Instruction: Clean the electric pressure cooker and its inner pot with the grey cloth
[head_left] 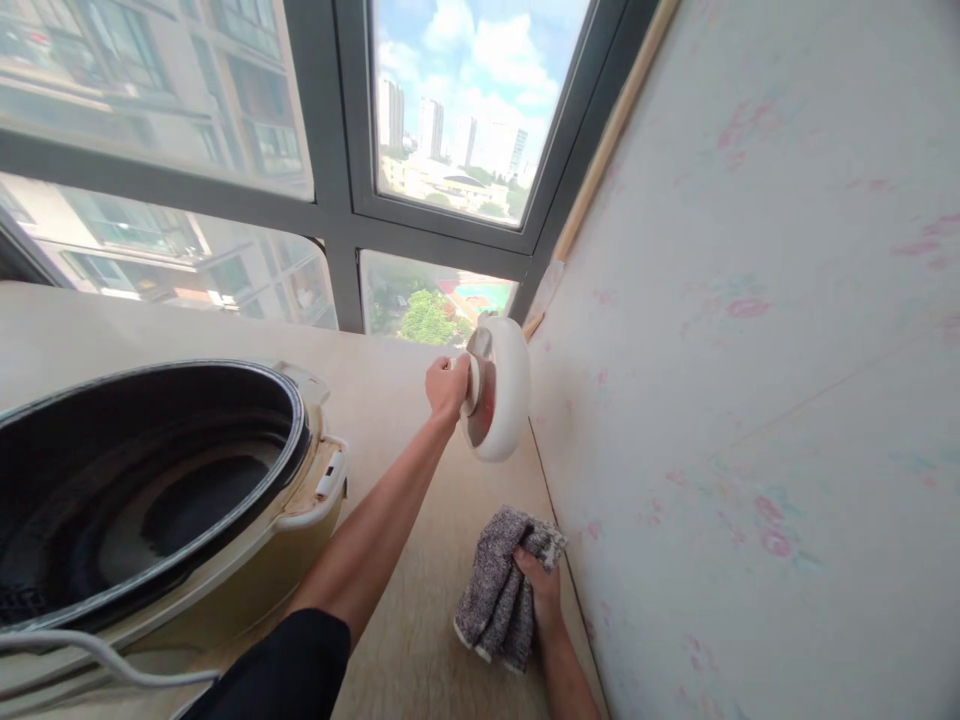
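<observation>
My left hand [448, 386] is stretched out toward the window corner, its fingers closed around the cream-coloured handle of a white rounded object [511, 390]. This object has a reddish-brown inner face and stands tilted on edge close to the wall; its exact kind is unclear. Lower down, my right hand [541, 585] grips a bunched grey-brown cloth [495, 585] with pale edges. The cloth hangs in folds over the light wooden surface [401, 590], beside the wall and apart from the white object.
At the left stands a large oval electric cooker [319, 485] with a dark inner pot [217, 400] and no lid on it. A white cord [120, 665] crosses its front. Grey window frames [341, 220] close off the back, and a flowered wall [750, 420] bounds the right.
</observation>
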